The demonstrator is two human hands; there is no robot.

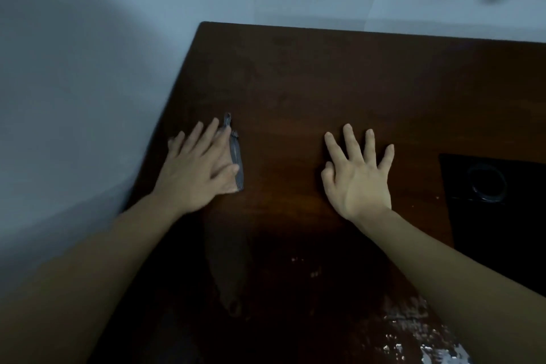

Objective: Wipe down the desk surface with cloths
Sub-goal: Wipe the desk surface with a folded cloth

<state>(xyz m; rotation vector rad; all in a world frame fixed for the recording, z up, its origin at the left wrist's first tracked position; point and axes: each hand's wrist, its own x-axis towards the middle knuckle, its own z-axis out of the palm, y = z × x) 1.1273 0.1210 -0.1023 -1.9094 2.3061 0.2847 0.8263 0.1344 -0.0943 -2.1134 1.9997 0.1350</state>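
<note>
A dark brown wooden desk (339, 91) fills the view. My left hand (198, 168) lies flat with straight fingers on a small grey cloth (236, 156) near the desk's left edge; only the cloth's right strip shows past my fingers. My right hand (357, 174) rests on the bare wood at the middle, fingers spread, holding nothing.
A black object with a round ring (487, 183) sits at the desk's right side. White scuffed patches (413, 331) mark the near right of the surface. A pale wall (88, 68) runs along the desk's left and far edges.
</note>
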